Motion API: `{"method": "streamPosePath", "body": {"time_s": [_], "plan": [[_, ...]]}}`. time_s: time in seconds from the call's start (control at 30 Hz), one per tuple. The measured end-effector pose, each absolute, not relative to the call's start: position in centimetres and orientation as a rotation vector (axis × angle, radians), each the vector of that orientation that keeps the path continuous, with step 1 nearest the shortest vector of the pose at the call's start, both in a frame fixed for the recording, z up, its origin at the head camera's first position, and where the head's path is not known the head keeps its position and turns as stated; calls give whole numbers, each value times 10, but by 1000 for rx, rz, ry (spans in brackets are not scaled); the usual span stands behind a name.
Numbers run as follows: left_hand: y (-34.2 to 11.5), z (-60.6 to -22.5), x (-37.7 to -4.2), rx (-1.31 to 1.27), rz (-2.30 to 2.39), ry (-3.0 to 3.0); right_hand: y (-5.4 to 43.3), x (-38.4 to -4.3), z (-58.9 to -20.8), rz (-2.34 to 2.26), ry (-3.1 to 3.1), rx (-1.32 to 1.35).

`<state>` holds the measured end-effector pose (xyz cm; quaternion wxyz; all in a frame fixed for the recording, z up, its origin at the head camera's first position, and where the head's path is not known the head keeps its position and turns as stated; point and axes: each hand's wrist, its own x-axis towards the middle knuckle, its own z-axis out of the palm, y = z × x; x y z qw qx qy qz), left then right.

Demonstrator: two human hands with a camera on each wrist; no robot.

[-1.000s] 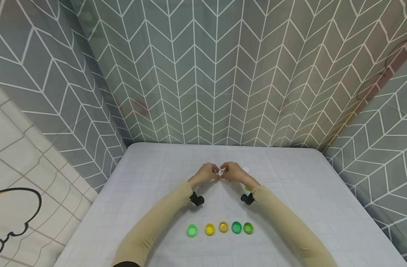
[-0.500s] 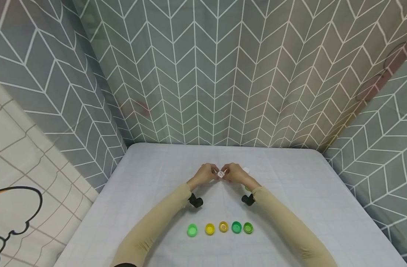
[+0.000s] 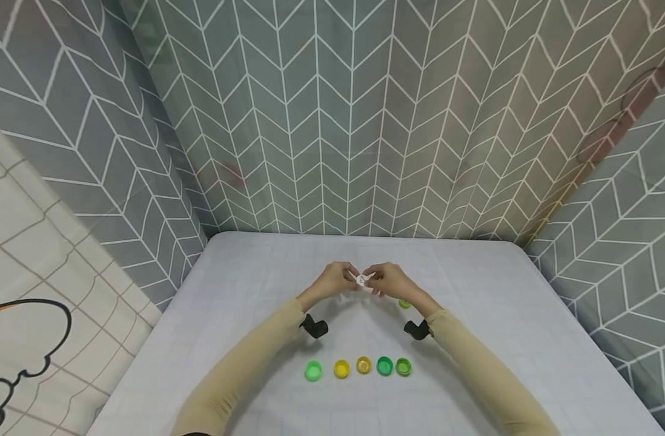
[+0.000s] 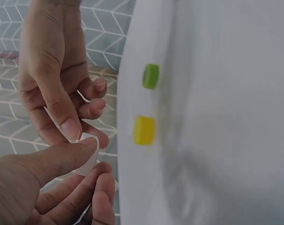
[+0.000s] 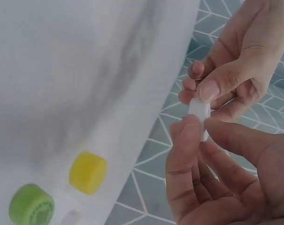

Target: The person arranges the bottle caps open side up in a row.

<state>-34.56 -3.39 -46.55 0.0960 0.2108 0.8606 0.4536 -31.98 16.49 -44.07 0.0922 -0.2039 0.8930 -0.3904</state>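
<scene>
A small white bottle cap (image 3: 362, 280) is between my two hands above the far part of the table. My left hand (image 3: 334, 281) pinches its left side with thumb and fingers. On the other side, my right hand (image 3: 392, 281) pinches it too. Seen from the right wrist, the white cap (image 5: 197, 110) is on edge, thumbs and fingertips of both hands meeting around it. In the left wrist view, the left thumb lies over part of the cap (image 4: 87, 164), hiding some of it. Faint dark marks show on its face in the head view.
Nearer the body is a row of caps: light green (image 3: 313, 370), yellow (image 3: 341, 369), amber (image 3: 363, 364), teal (image 3: 384, 366) and green (image 3: 403, 367). Beside the right wrist lies another green cap (image 5: 31, 206), with a yellow cap (image 5: 88, 172) near it. A patterned curtain (image 3: 343, 121) hangs behind the table.
My forearms have spread slightly apart and my right hand has shifted a little right, now covering a white round piece seen behind it earlier. Both hands keep hold of the white cap.
</scene>
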Motion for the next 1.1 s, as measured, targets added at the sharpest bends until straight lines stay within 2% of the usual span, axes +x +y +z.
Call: {"method": "streamPosePath", "body": {"time_s": [0.33, 0.73, 1.1], "plan": [[-28, -448, -323, 676, 1383, 2469, 178, -297, -429, -1243, 2692, -626], [-28, -456, -312, 604, 1548, 2289, 189, -280, -438, -1267, 2738, -625], [-30, -459, -305, 571, 1456, 2330, 189, -271, -434, -1233, 2734, -711]]}}
